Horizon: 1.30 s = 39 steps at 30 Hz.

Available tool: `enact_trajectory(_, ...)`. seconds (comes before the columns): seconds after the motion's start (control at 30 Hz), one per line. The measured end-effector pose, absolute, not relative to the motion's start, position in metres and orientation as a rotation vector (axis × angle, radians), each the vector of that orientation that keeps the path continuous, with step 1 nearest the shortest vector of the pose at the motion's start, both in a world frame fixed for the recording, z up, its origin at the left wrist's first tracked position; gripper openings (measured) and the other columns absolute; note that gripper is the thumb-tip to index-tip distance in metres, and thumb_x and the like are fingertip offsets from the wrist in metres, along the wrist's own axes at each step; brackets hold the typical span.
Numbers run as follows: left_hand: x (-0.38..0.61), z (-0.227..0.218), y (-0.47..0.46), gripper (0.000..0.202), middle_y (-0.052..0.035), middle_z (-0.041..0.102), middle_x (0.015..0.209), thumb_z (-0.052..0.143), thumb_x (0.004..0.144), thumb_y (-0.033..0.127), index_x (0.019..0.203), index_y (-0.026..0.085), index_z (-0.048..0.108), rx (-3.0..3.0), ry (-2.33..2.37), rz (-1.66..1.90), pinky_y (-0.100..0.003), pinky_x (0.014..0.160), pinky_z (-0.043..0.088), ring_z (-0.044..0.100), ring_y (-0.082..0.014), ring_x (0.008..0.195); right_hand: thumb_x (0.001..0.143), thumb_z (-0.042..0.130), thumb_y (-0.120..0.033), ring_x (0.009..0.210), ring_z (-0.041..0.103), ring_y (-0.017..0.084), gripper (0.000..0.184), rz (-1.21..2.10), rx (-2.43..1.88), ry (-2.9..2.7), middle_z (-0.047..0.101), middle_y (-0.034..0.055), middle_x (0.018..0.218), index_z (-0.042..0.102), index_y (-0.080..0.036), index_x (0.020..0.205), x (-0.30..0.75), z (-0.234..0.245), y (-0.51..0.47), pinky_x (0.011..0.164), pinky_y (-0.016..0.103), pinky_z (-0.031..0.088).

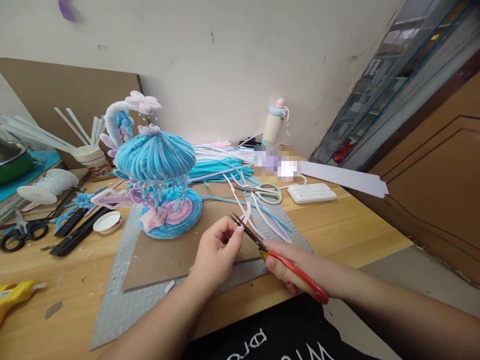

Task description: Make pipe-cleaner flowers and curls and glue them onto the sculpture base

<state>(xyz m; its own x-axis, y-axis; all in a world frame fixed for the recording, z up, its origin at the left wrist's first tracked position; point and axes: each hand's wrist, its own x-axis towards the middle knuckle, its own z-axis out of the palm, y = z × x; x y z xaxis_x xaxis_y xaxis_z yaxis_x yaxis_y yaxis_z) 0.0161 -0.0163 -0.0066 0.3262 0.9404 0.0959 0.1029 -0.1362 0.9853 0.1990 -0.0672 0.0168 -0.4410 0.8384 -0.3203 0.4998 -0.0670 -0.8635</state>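
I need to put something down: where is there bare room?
Best: the wooden tabletop right of the cutting mat, in front of the white device. Smaller patches: cardboard between the blue model and left hand; wood between yellow tool and mat, bar scraps. Crowded: behind the model, with fuzzy strips, and around the black scissors.

The left grip pinches at its fingertips, while the right grip, partly hidden, seems curled closed.

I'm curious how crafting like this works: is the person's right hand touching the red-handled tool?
Touching. The head view shows it plainly: the right hand is wrapped around the handle end of the red-handled tool.
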Motion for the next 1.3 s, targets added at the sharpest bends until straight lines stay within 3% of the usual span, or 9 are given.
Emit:
enact_trajectory(0.27, 0.015, -0.018, -0.006, 0.029, 0.0067, 0.038, 0.053, 0.054, 0.081, 0.039, 0.065, 0.018, 0.044, 1.344, 0.924, 0.82, -0.019, 0.046, 0.022, 0.029, -0.0067, 0.048, 0.081, 0.039, -0.07, 0.037, 0.042, 0.008, 0.05, 1.582, -1.546, -1.883, 0.043, -0.007, 0.048, 0.039, -0.021, 0.073, 0.202, 0.008, -0.063, 0.039, 0.02, 0.036)
enact_trajectory(0.47, 0.017, -0.022, -0.002, 0.027, 0.0079, 0.038, 0.052, 0.056, 0.078, 0.038, 0.064, 0.018, 0.044, 1.301, 0.942, 0.816, -0.019, 0.044, 0.02, 0.026, -0.0053, 0.044, 0.085, 0.023, -0.07, 0.026, 0.037, 0.01, 0.058, 1.671, -1.719, -1.731, 0.038, -0.0051, 0.028, 0.04, -0.021, 0.06, 0.19, 0.001, -0.059, 0.033, 0.022, 0.03)
enact_trajectory(0.57, 0.017, -0.025, -0.001, 0.027, 0.0078, 0.039, 0.05, 0.055, 0.078, 0.038, 0.064, 0.018, 0.045, 1.311, 0.977, 0.818, -0.019, 0.043, 0.02, 0.026, -0.0054, 0.042, 0.084, 0.024, -0.071, 0.026, 0.038, 0.011, 0.06, 1.633, -1.796, -1.767, 0.036, -0.0038, 0.029, 0.039, -0.021, 0.054, 0.188, -0.002, -0.058, 0.034, 0.024, 0.029)
enact_trajectory(0.73, 0.019, -0.031, -0.001, 0.026, 0.0081, 0.039, 0.047, 0.058, 0.076, 0.038, 0.063, 0.017, 0.048, 1.337, 1.034, 0.781, -0.018, 0.042, 0.02, 0.028, -0.0057, 0.041, 0.087, 0.031, -0.063, 0.044, 0.043, 0.012, 0.056, 1.36, -1.763, -1.822, 0.043, -0.0017, 0.043, 0.042, -0.019, 0.053, 0.183, -0.009, -0.056, 0.049, 0.027, 0.036)
enact_trajectory(0.87, 0.019, -0.026, 0.0, 0.028, 0.007, 0.044, 0.048, 0.06, 0.075, 0.04, 0.064, 0.017, 0.049, 1.226, 1.024, 0.827, -0.018, 0.039, 0.021, 0.031, -0.0048, 0.038, 0.087, 0.027, -0.064, 0.043, 0.039, 0.011, 0.055, 1.356, -1.793, -1.74, 0.041, -0.0028, 0.047, 0.039, -0.02, 0.057, 0.188, -0.005, -0.041, 0.048, 0.027, 0.034)
enact_trajectory(1.03, 0.018, -0.016, 0.0, 0.028, 0.0008, 0.059, 0.066, 0.069, 0.07, 0.039, 0.078, 0.013, 0.062, 1.189, 0.874, 0.944, -0.02, 0.047, 0.038, 0.045, -0.0055, 0.047, 0.079, 0.037, -0.07, 0.054, 0.05, 0.017, 0.056, 0.76, -2.132, -2.232, 0.055, 0.0028, 0.058, 0.049, -0.019, 0.059, 0.232, 0.014, -0.007, 0.05, 0.028, 0.031)
enact_trajectory(1.17, 0.018, -0.017, -0.002, 0.028, 0.0012, 0.058, 0.065, 0.074, 0.066, 0.037, 0.078, 0.014, 0.064, 1.171, 0.843, 0.992, -0.019, 0.048, 0.04, 0.045, -0.0064, 0.052, 0.078, 0.05, -0.057, 0.069, 0.06, 0.025, 0.042, 0.309, -2.479, -2.294, 0.066, 0.0123, 0.082, 0.062, -0.017, 0.076, 0.257, 0.014, 0.006, 0.054, 0.03, 0.035)
enact_trajectory(1.3, 0.017, -0.015, -0.005, 0.025, 0.0038, 0.053, 0.06, 0.07, 0.071, 0.037, 0.075, 0.015, 0.059, 1.194, 0.878, 1.028, -0.018, 0.048, 0.036, 0.043, -0.0059, 0.052, 0.08, 0.052, -0.05, 0.074, 0.061, 0.027, 0.036, 0.212, -2.423, -2.245, 0.066, 0.0138, 0.08, 0.064, -0.015, 0.078, 0.243, 0.018, 0.004, 0.06, 0.033, 0.039)
